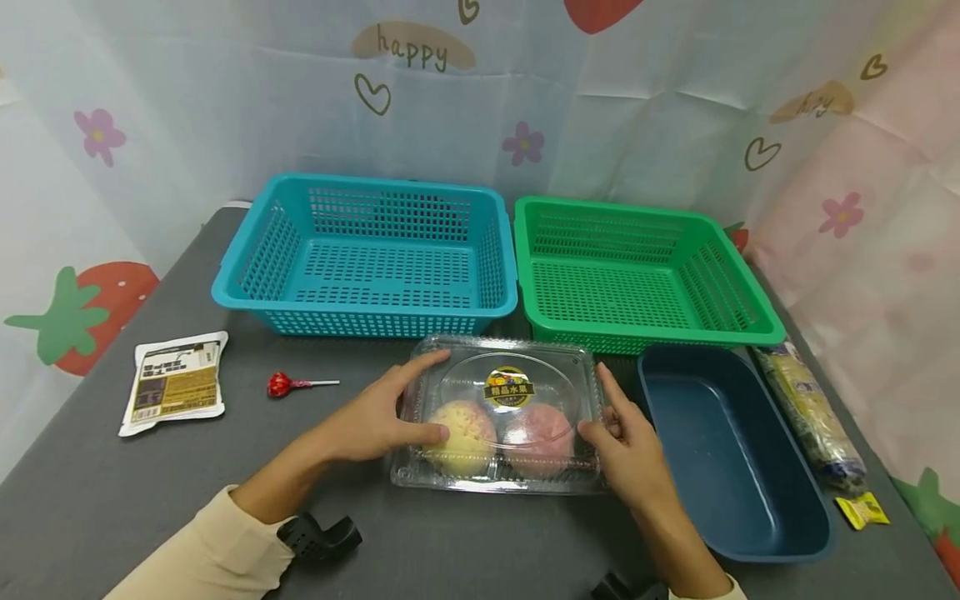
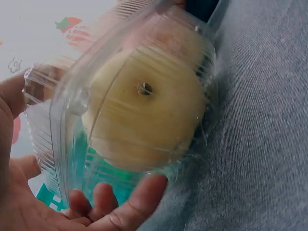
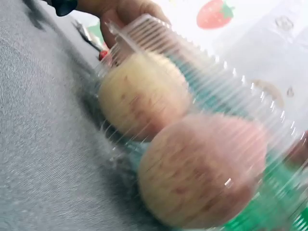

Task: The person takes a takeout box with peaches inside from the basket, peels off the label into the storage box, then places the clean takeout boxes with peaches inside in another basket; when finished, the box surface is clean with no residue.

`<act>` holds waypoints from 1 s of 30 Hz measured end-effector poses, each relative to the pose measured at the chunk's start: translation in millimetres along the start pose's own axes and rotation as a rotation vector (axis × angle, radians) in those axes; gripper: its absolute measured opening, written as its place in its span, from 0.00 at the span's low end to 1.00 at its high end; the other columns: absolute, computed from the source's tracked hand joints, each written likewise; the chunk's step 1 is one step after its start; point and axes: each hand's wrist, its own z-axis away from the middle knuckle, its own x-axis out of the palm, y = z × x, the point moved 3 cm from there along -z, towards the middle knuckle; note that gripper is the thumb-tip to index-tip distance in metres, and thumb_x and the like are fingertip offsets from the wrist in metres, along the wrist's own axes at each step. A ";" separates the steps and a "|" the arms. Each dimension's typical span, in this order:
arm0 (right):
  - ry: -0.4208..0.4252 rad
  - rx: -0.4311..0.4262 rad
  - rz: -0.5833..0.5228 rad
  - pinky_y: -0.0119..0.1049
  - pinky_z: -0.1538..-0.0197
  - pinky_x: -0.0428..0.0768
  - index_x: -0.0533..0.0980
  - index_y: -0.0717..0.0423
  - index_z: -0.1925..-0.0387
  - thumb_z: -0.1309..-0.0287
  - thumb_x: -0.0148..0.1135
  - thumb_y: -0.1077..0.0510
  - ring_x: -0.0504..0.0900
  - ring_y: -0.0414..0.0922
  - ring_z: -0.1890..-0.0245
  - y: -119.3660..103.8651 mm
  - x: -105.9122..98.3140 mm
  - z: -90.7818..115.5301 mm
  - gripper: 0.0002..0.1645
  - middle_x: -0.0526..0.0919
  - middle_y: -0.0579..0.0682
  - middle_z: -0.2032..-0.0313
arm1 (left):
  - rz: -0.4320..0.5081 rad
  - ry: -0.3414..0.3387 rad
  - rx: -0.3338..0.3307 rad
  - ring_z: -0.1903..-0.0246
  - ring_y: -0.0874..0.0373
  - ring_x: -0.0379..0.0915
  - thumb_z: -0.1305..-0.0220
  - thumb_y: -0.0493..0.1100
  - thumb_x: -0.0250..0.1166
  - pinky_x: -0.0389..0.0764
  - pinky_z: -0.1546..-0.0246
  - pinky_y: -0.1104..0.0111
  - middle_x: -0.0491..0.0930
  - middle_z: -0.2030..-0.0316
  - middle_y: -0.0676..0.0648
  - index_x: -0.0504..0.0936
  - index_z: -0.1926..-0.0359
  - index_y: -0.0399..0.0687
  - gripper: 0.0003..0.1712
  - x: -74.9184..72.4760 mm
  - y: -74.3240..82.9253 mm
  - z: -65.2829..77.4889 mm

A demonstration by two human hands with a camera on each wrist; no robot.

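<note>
A clear plastic clamshell box [image 1: 431, 375] with a round black-and-gold label [image 1: 509, 387] lies in the middle of the grey table. Through its lid show a yellowish peach [image 1: 462, 437] on the left and a pink peach [image 1: 538, 440] on the right. My left hand [image 1: 386, 417] grips the box's left side, thumb on the lid's edge and index finger at the far corner. On the right side, my right hand [image 1: 628, 450] holds the box between thumb and fingers. Whether the lid is fully latched cannot be told. The left wrist view shows fingers [image 2: 130, 209] curled under the rim.
A blue basket [image 1: 375, 312] and a green basket [image 1: 645, 333] stand behind the box. To the right are a dark blue tub [image 1: 705, 450], a long wrapped packet [image 1: 813, 417] and a small yellow candy [image 1: 862, 510]. A white-and-brown pouch [image 1: 176, 382] and a red lollipop [image 1: 280, 384] lie left.
</note>
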 end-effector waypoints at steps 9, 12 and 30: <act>-0.040 -0.002 0.389 0.44 0.67 0.67 0.51 0.39 0.25 0.37 0.59 0.48 0.68 0.52 0.61 -33.5 -19.0 2.3 0.43 0.68 0.59 0.50 | 0.290 -0.050 -0.060 0.68 0.47 0.71 0.47 0.46 0.75 0.80 0.71 0.53 0.67 0.52 0.32 0.54 0.25 0.61 0.53 1.6 0.4 1.8; -0.049 -0.067 0.392 0.43 0.68 0.65 0.53 0.42 0.25 0.37 0.59 0.49 0.66 0.50 0.63 -43.9 -26.1 -3.0 0.43 0.68 0.59 0.51 | 0.353 -0.063 -0.091 0.79 0.50 0.69 0.47 0.43 0.75 0.79 0.81 0.52 0.67 0.65 0.34 0.54 0.25 0.60 0.53 1.7 0.7 1.7; -0.280 -0.367 0.369 0.41 0.68 0.71 0.69 0.50 0.33 0.41 0.67 0.59 0.71 0.47 0.64 -80.6 -8.3 -45.4 0.34 0.75 0.54 0.54 | 0.391 -0.075 -0.168 0.83 0.54 0.69 0.49 0.38 0.76 0.79 0.84 0.53 0.63 0.61 0.32 0.56 0.26 0.60 0.54 1.2 7.6 -0.2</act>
